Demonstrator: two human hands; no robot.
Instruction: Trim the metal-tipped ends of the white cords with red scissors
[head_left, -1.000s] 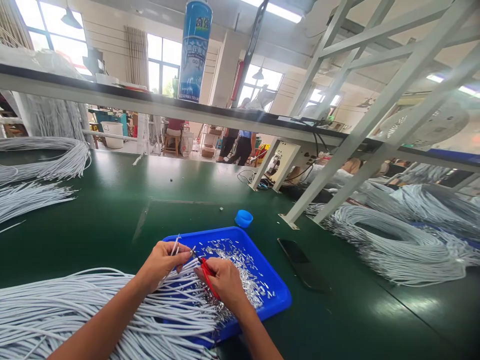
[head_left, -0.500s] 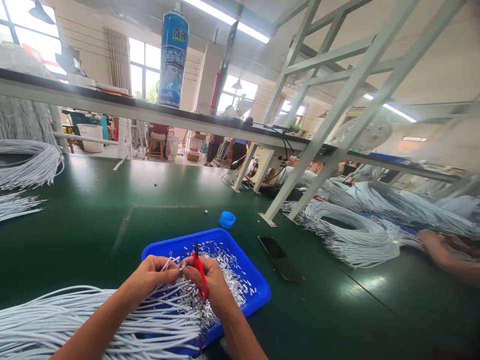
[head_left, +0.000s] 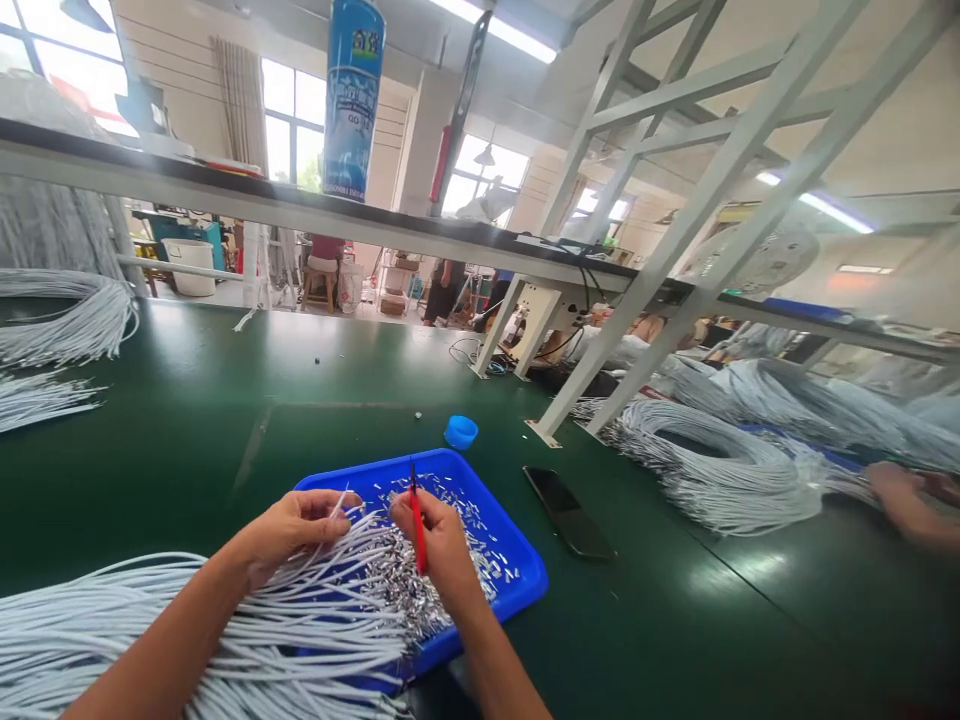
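My left hand (head_left: 307,520) is closed on the end of a white cable, above the left part of a blue tray (head_left: 517,600). Just to its right, my right hand (head_left: 435,535) holds a red-handled tool (head_left: 418,535) with a dark tip pointing up. A gap separates the two hands. Many small silvery metal pieces (head_left: 420,595) lie in the tray. A thick bundle of white cables (head_left: 300,640) comes in from the left and rests over the tray's left side. Whether my right fingertips also pinch a small piece is unclear.
A blue cap (head_left: 460,432) and a black phone (head_left: 570,512) lie beyond and right of the tray. Coiled cables (head_left: 720,455) sit at the right, near another person's hand (head_left: 904,500). A metal frame (head_left: 585,375) and a shelf with a spray can (head_left: 352,110) stand behind.
My hands, which met at the fingertips, have moved apart. The red-handled tool has turned more upright in my right hand. The camera view has shifted slightly.
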